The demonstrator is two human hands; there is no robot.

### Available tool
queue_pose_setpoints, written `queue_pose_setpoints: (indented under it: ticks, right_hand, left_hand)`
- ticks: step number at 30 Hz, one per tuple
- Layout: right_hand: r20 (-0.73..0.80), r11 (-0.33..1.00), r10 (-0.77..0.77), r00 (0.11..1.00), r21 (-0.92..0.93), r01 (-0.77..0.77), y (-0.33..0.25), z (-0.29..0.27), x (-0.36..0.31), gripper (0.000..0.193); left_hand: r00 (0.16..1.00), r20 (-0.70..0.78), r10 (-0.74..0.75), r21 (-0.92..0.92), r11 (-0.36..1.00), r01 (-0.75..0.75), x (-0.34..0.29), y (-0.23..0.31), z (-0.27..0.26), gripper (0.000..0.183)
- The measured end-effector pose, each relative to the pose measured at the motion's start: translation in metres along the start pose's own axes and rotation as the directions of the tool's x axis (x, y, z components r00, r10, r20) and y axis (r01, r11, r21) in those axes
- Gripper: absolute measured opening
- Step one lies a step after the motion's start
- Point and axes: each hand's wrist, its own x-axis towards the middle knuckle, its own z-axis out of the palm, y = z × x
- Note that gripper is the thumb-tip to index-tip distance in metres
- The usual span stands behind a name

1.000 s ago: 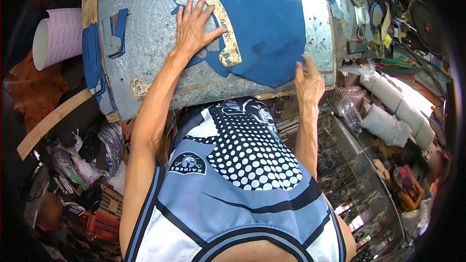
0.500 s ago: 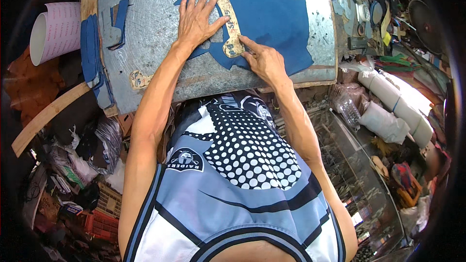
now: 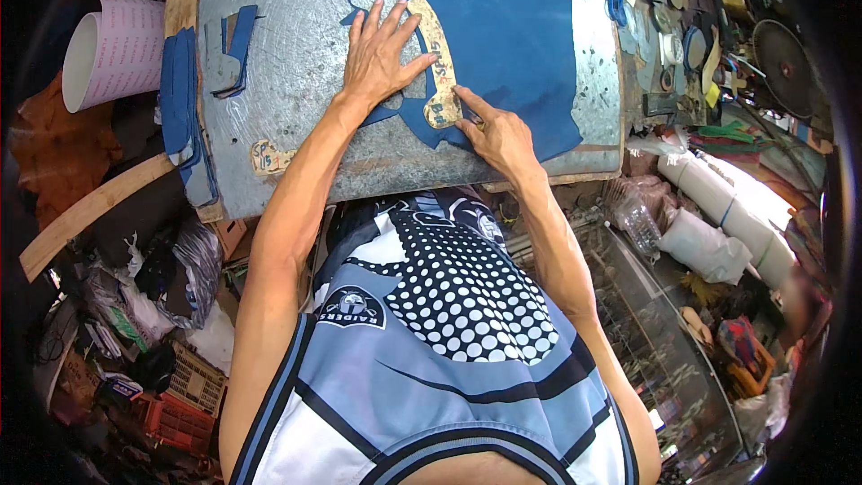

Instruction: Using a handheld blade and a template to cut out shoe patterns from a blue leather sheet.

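Observation:
A narrow, curved tan template (image 3: 444,74) with dark handwritten marks lies on a sheet of blue leather (image 3: 516,31). My left hand (image 3: 377,58) rests flat with fingers spread; its thumb presses on the template and its fingertips reach the template's far end. My right hand (image 3: 505,139) is at the template's near right edge, index finger stretched against it and thumb tip by its rounded end. The other right fingers curl under, and whatever they may hold is hidden. Beneath the leather is a scratched grey metal work surface (image 3: 310,81), showing through cut-out gaps near my left hand.
Another tan template (image 3: 268,158) lies near the front left of the surface. Blue offcuts (image 3: 235,49) and stacked blue strips (image 3: 180,94) are on the left, beside a white roll (image 3: 112,54). Blue-handled scissors (image 3: 616,5) and tape rolls crowd the right. White rolls (image 3: 718,198) lie lower right.
The whole view has shifted slightly, with the table appearing lower and a little to the right. Both hands keep nearly the same places on the template.

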Motion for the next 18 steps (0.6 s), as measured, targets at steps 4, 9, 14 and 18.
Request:
queue_pose_setpoints:
  ticks: [4, 9, 14, 18]
  right_hand:
    - [-0.031, 0.999, -0.039, 0.999, 0.009, 0.040, -0.002, -0.001, 0.001, 0.049]
    - [-0.058, 0.998, -0.060, 0.997, 0.026, 0.061, -0.001, -0.002, 0.002, 0.046]
    - [-0.054, 0.997, -0.061, 0.997, 0.036, 0.063, 0.000, 0.000, -0.004, 0.048]
    - [-0.067, 0.996, -0.076, 0.995, 0.037, 0.079, 0.004, 0.005, -0.004, 0.049]
  left_hand:
    - [1.000, 0.002, 0.004, 0.017, 1.000, -0.004, 0.002, -0.002, -0.004, 0.070]
    - [1.000, 0.015, -0.022, -0.023, 0.999, 0.022, 0.002, 0.002, -0.009, 0.071]
    - [0.999, 0.008, -0.052, -0.074, 0.996, 0.053, 0.000, 0.011, -0.012, 0.067]
    - [0.998, 0.030, -0.058, -0.074, 0.995, 0.060, 0.000, 0.011, -0.013, 0.068]
